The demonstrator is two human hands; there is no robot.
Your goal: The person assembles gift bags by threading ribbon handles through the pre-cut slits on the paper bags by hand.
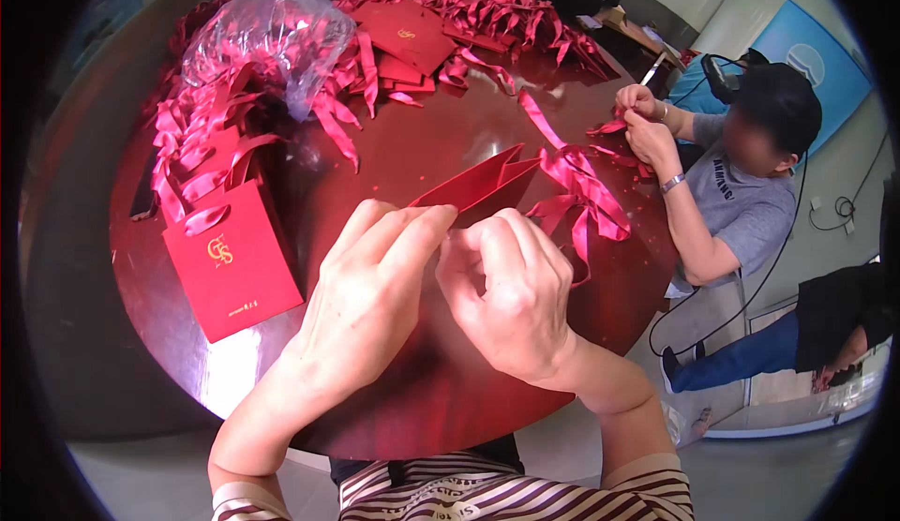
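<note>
A red paper gift bag [483, 182] lies in front of me, its mouth slightly parted. My left hand [366, 287] is closed, pinching the bag's near edge between thumb and fingers. Beside it, my right hand [511, 296] is also closed, its fingertips pressed together against the same edge. Whatever those right fingertips hold is hidden behind the knuckles. Loose crimson satin ribbons [586, 188] lie just beyond my right hand. To the left, a red gift bag with a gold emblem [239, 273] lies flat, topping an overlapping row with ribbon handles.
A round dark-red table [394, 418] carries everything. Toward the back are a clear plastic bag of ribbons [267, 38], stacked red bags [408, 38] and heaped ribbons [497, 1]. At right, a person in a grey shirt [731, 193] handles red ribbon; others are farther off.
</note>
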